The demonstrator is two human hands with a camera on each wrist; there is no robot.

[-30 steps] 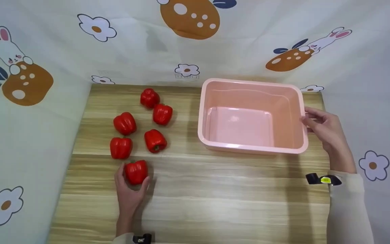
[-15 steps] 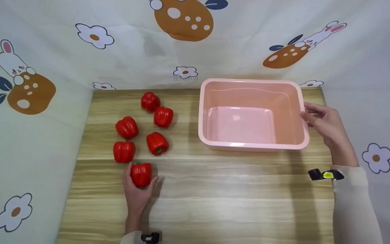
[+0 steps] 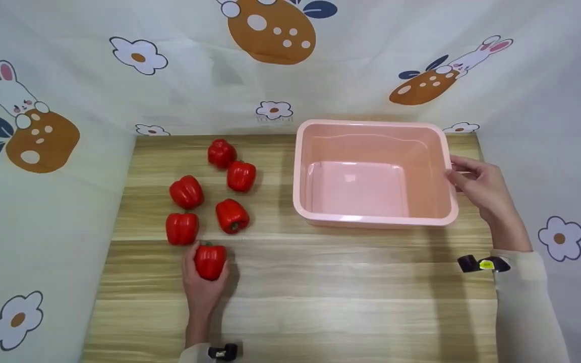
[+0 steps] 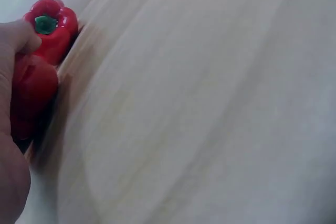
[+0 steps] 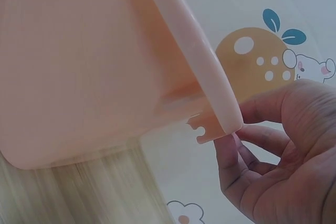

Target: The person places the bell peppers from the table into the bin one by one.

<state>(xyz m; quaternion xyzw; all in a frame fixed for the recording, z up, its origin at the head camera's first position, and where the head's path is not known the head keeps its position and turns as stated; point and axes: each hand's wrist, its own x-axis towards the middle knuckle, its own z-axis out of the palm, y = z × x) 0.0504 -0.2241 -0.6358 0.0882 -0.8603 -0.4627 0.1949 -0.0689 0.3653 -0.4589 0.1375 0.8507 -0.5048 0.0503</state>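
Note:
Low on the left of the table, my left hand [image 3: 202,290] grips a red bell pepper [image 3: 210,262] between thumb and fingers. The left wrist view shows the hand [image 4: 10,103] around that pepper [image 4: 34,90] at the left edge, with another pepper [image 4: 55,32], green stem showing, just beyond it. My right hand [image 3: 487,194] pinches the right rim of a pink plastic basin [image 3: 371,220]; nothing lies inside it. Seen from the right wrist, thumb and fingers of the hand [image 5: 283,156] close on the basin's rim [image 5: 207,77].
Several more red peppers lie loose at the back left, among them one [image 3: 182,229] right behind the left hand and one [image 3: 232,216] with its stem facing forward. The wooden table [image 3: 346,292] is bounded by patterned cloth [image 3: 194,75] at the back and sides.
The left thumb has closed in against the pepper, which has shifted slightly right. The right hand keeps its hold on the basin rim. The whole head view has moved a little.

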